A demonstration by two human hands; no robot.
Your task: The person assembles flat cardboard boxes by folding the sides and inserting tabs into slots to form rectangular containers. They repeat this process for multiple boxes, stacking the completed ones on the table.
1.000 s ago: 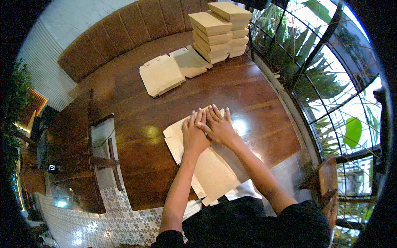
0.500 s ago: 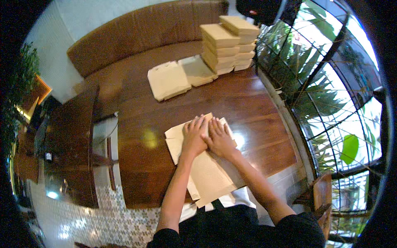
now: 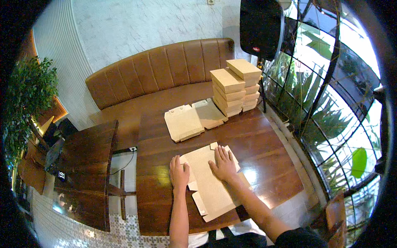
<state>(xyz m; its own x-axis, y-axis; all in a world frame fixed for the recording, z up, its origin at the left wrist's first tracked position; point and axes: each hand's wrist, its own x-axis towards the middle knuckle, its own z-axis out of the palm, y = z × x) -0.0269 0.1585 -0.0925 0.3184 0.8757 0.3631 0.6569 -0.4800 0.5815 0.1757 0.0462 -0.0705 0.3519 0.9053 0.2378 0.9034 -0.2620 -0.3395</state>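
A moment ago both hands pressed together at the far end of the flat cardboard box blank (image 3: 213, 192); now they've parted to its sides. The left hand (image 3: 179, 173) curls loosely at the left edge, though I can't tell whether it pinches the flap. The right hand (image 3: 224, 164) lies flat, fingers spread, gripping nothing. The blank rests on the near tabletop (image 3: 157, 165); attention seems to have shifted to its side flaps.

Brown bench (image 3: 165, 68) below marbled wall (image 3: 157, 22)
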